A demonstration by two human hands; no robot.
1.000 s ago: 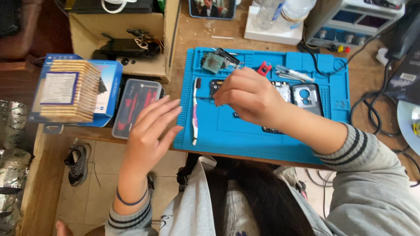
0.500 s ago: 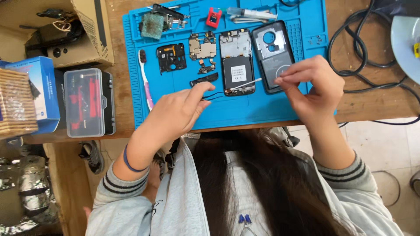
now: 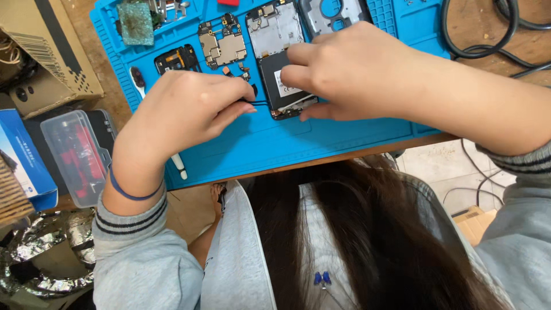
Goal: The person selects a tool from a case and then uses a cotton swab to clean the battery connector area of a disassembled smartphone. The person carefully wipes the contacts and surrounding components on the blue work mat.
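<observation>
Two hands worked over an opened phone (image 3: 281, 63) on a blue repair mat (image 3: 321, 138).

The phone lay stripped near the mat's middle, its back frame (image 3: 336, 11) set aside above and a circuit board (image 3: 222, 43) and small camera part (image 3: 177, 58) laid out to its left; reassembly looked some way off. The left hand (image 3: 183, 112) curled knuckles-up, its grip pinched together on a thin dark tool (image 3: 258, 103) aimed at the phone's lower edge. The right hand (image 3: 350, 72) arched across the handset, fingertips (image 3: 295, 77) pressed onto the dark battery (image 3: 278, 83). A clear plastic case (image 3: 74, 152) sat at the bench edge.
</observation>
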